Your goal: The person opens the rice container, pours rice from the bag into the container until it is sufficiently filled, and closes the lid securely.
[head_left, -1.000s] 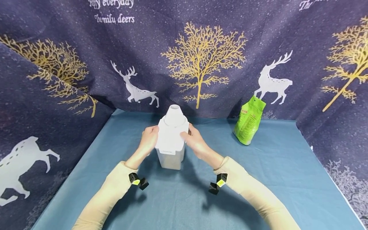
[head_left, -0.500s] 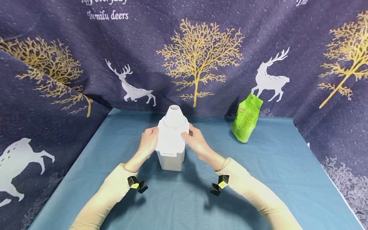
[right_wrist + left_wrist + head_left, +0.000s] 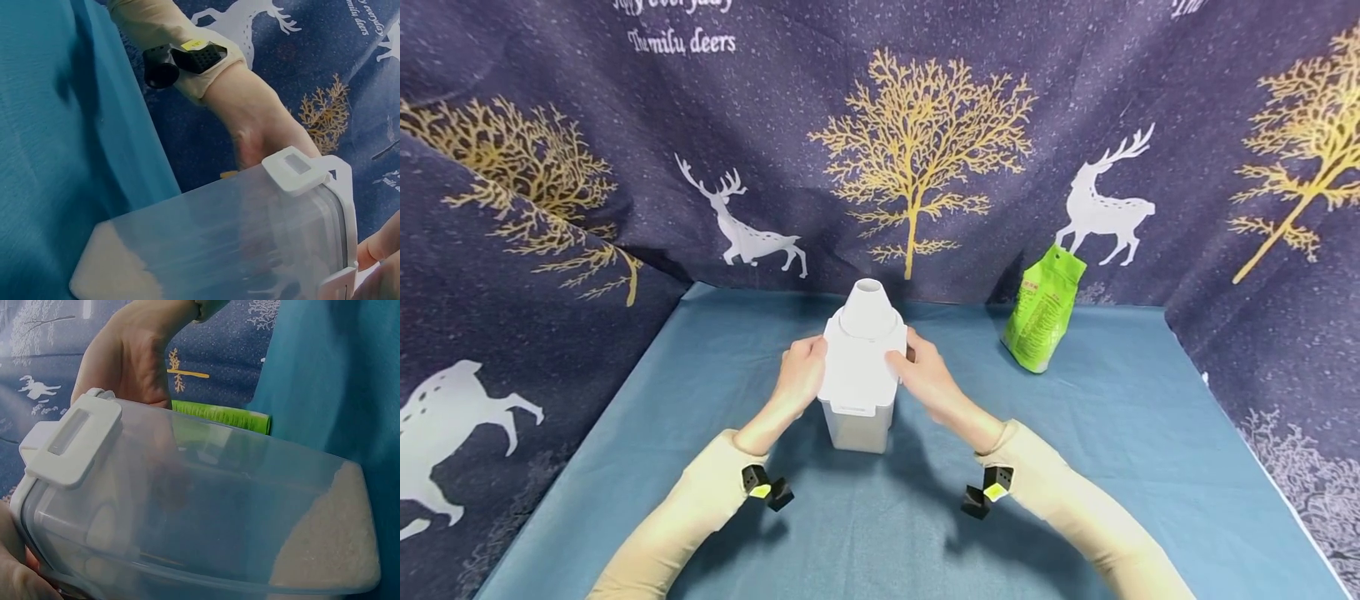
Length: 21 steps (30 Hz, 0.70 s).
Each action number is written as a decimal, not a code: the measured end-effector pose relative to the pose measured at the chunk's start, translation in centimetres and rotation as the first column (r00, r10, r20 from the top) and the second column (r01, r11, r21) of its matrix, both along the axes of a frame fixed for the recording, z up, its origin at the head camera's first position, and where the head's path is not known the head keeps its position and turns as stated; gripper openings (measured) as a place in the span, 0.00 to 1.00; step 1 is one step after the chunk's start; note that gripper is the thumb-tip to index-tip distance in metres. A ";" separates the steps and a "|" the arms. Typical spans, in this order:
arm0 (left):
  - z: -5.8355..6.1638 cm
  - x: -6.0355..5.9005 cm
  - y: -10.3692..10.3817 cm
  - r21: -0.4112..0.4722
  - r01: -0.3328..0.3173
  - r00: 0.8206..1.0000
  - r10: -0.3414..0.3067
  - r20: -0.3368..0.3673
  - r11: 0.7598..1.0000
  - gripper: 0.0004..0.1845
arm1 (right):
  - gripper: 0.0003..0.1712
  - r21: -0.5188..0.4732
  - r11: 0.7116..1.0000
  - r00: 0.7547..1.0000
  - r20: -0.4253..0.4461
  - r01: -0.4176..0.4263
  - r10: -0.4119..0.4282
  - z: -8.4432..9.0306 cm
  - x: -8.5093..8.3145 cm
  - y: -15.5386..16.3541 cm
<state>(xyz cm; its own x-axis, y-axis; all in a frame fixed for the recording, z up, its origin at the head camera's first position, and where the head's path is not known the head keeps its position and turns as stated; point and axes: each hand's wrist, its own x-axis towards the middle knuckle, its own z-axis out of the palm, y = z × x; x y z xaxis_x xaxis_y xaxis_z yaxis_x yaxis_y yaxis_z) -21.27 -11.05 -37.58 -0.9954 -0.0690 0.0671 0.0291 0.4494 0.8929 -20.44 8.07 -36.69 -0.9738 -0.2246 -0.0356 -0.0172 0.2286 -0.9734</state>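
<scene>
Here, the clear plastic container (image 3: 857,417) with its white lid (image 3: 859,367) and funnel spout stands upright on the blue tablecloth (image 3: 1075,467), mid-table, a shallow layer of white grains (image 3: 331,537) at its bottom. I judge it light, bottom-weighted, stiff but smooth-walled, so slippery. My left hand (image 3: 801,375) and right hand (image 3: 925,377) clasp the lid's opposite sides, fingers curled against its edges by the latches (image 3: 297,169). Holding lower on the body would seem steadier. A green pouch (image 3: 1043,312) stands well apart, right.
</scene>
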 end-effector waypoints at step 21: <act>0.1 0.9 2.3 -0.002 0.079 0.997 -0.079 0.019 0.997 0.19 | 0.32 0.004 1.000 1.000 -0.025 -0.016 0.017 0.1 1.3 2.8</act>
<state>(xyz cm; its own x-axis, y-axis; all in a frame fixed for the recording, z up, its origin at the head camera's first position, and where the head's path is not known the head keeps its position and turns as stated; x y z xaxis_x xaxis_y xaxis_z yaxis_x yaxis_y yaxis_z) -20.33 -8.75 -37.52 -0.9988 0.0103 0.0485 0.0480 0.4487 0.8924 -19.09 10.91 -36.62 -0.9706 -0.2405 -0.0119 -0.0455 0.2318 -0.9717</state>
